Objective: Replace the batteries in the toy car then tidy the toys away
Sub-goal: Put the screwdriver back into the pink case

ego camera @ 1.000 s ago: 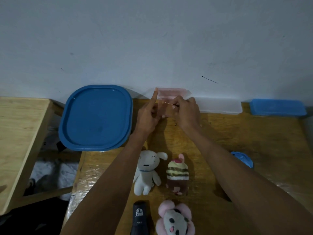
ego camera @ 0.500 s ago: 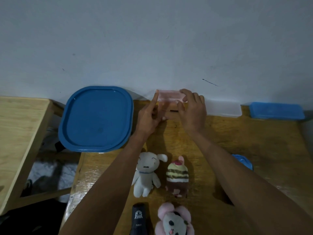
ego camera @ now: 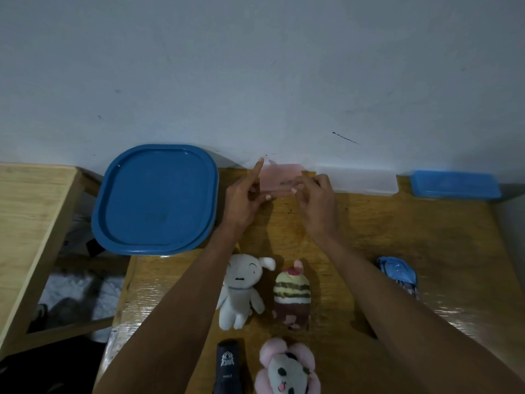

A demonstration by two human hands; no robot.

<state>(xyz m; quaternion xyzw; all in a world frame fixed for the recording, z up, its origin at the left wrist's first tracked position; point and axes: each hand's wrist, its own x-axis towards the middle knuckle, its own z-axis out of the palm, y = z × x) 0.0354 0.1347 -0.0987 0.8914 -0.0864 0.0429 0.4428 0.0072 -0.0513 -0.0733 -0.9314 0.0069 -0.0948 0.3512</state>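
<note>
A small translucent pink box (ego camera: 279, 179) stands at the back of the wooden table (ego camera: 397, 237) against the wall. My left hand (ego camera: 245, 196) grips its left end with thumb and fingers, index finger pointing up. My right hand (ego camera: 315, 204) pinches the box's front right edge with its fingertips. A small blue toy (ego camera: 397, 273) lies to the right of my right forearm. Between my forearms lie a white rabbit plush (ego camera: 241, 288) and a striped cupcake plush (ego camera: 291, 297). Nearer me are a pink plush (ego camera: 287, 368) and a black device (ego camera: 228, 368).
A large blue tub lid (ego camera: 159, 197) sits at the table's back left corner, overhanging the edge. A clear box (ego camera: 358, 179) and a blue box (ego camera: 454, 184) line the wall to the right. Another wooden table (ego camera: 28, 223) stands left, across a gap.
My right hand slid from the top of the pink box down to its front right edge. My left hand stayed on the left end.
</note>
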